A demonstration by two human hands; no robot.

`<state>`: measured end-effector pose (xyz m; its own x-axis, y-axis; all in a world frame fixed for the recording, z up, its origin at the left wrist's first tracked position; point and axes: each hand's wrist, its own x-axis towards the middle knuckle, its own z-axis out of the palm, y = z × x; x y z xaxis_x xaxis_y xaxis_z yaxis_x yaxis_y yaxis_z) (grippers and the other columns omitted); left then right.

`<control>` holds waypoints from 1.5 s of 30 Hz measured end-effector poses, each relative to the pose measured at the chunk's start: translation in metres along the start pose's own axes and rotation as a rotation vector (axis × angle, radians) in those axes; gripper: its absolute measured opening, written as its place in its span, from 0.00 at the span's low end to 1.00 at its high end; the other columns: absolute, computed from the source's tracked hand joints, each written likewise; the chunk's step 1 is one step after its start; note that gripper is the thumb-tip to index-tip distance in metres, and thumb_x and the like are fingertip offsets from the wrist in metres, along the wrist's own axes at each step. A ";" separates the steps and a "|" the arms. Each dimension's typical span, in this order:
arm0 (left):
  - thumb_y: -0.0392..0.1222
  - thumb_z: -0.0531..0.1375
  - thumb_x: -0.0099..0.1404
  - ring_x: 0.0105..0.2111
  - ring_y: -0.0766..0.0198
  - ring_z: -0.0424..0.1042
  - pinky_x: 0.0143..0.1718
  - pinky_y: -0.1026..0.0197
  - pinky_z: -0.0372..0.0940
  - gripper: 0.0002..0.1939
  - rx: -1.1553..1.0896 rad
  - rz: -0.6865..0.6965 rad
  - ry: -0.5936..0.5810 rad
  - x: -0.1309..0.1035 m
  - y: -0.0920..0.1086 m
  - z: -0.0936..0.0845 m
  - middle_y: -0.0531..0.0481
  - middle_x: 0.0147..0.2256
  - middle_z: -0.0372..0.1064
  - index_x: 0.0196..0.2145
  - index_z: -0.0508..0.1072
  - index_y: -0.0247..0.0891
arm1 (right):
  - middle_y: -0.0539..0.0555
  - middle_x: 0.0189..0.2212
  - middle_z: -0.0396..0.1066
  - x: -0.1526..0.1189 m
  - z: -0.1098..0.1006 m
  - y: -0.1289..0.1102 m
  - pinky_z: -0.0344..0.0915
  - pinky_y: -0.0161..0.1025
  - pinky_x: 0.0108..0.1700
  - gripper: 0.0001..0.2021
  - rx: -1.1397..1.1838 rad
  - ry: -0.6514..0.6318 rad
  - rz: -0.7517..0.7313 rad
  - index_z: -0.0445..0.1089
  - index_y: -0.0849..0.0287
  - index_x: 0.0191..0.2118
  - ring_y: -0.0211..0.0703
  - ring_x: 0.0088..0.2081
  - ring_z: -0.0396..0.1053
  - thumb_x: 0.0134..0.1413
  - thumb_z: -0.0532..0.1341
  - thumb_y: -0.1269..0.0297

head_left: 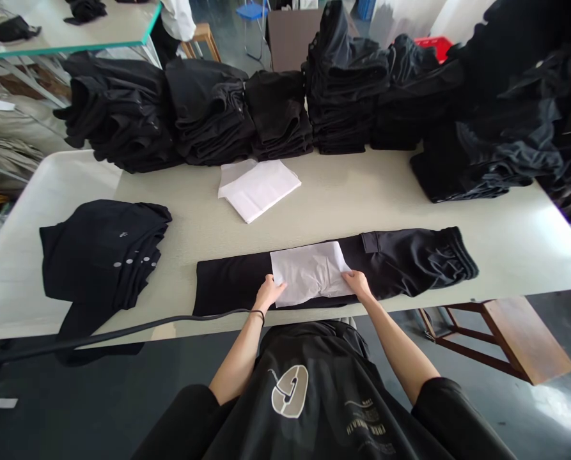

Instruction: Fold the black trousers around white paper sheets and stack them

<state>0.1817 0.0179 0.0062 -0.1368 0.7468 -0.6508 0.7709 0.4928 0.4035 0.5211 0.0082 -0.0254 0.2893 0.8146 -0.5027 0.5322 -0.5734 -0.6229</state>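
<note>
1. Trousers (391,268): flat along the near edge of the surface (189,211); could slip if snagged by the cord (170,319).
2. On the trousers: white sheet (309,271) pinched by left hand (267,292) and right hand (359,285); could tear if tugged unevenly.
3. Left of the trousers: dark garments (91,255) overhanging; could slide if brushed.
4. Beyond the trousers: tall pile (345,70); could topple if knocked.

This place looks like a garment workshop, or a packing room for clothes. On the long work table (352,182) there are many stacks of folded dark clothes (213,112), and also a pile of thin white paper (261,185). Near it are a plain wooden stool (527,335) and a second table (69,29) with more dark cloth pieces (86,9).
</note>
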 end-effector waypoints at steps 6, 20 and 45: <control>0.41 0.61 0.62 0.29 0.59 0.76 0.29 0.64 0.61 0.05 -0.071 0.027 -0.129 -0.002 -0.023 0.003 0.50 0.25 0.74 0.30 0.73 0.38 | 0.49 0.19 0.63 -0.002 -0.003 0.004 0.54 0.36 0.27 0.19 -0.038 -0.020 0.000 0.75 0.61 0.27 0.42 0.26 0.63 0.54 0.60 0.50; 0.41 0.54 0.72 0.53 0.51 0.72 0.52 0.54 0.65 0.12 0.214 0.338 0.451 -0.017 0.006 -0.006 0.37 0.49 0.73 0.50 0.70 0.38 | 0.64 0.48 0.73 -0.062 -0.009 -0.066 0.65 0.50 0.55 0.16 -0.305 0.279 -0.729 0.73 0.58 0.53 0.55 0.51 0.69 0.66 0.52 0.66; 0.42 0.46 0.76 0.74 0.51 0.45 0.74 0.41 0.38 0.30 0.506 0.795 0.402 0.056 -0.011 0.019 0.39 0.73 0.49 0.71 0.59 0.33 | 0.64 0.73 0.53 0.025 0.051 -0.026 0.39 0.62 0.73 0.29 -0.628 0.241 -0.765 0.55 0.66 0.73 0.57 0.74 0.48 0.71 0.47 0.62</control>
<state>0.1771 0.0459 -0.0470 0.4018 0.9156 -0.0123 0.8891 -0.3869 0.2447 0.4740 0.0393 -0.0520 -0.1886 0.9791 0.0756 0.9430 0.2021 -0.2643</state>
